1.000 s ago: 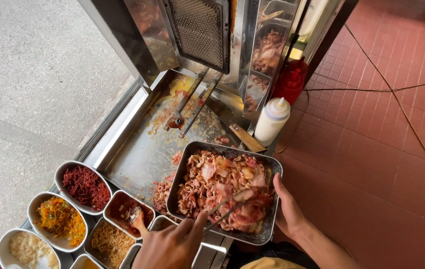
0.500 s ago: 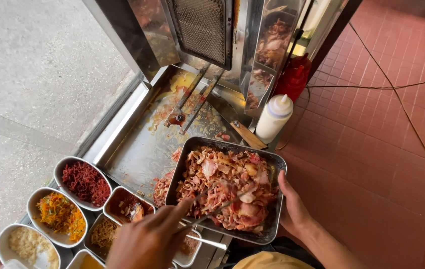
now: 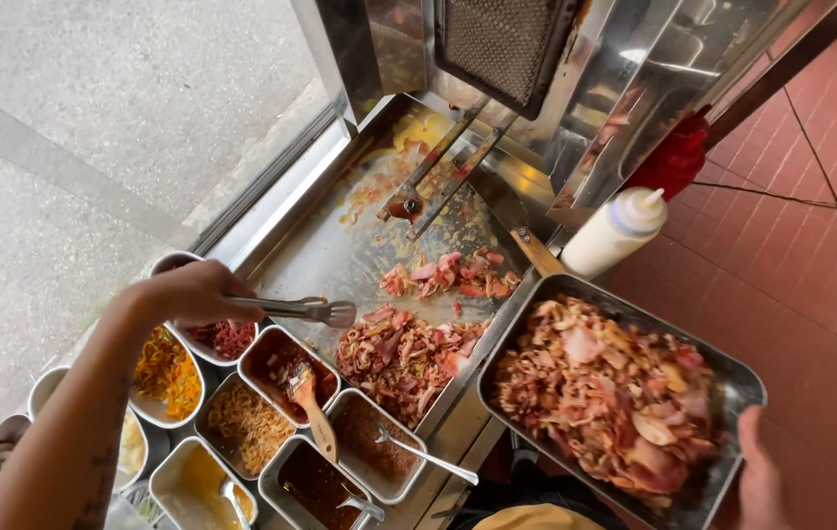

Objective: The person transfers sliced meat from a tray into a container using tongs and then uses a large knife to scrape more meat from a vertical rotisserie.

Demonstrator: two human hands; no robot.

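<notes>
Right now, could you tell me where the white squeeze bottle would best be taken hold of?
Probably around its white body, below the cap. The squeeze bottle leans against the steel housing, nozzle up-right, so come from the red-tiled floor side, which is open; the meat tray crowds its base.

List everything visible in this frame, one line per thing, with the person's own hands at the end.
metal tongs: one, silver, held over the griddle near the small tubs
meat tray: one, steel, heaped with pink-brown shaved meat, lower right
griddle plate: one, steel, greasy, centre, with two loose meat piles
squeeze bottle: one, white, upright beside the tray's far corner
small tubs: about nine, steel, lower left, holding red, orange, tan, yellow and brown fillings
wooden brush: one, tan, leaning in a red sauce tub
spoon: one, silver, in a brown sauce tub
burner grille: one, dark mesh, top centre
red cloth: one, by the bottle
left hand: gripping the tongs
right hand: at the tray's near right edge
</notes>
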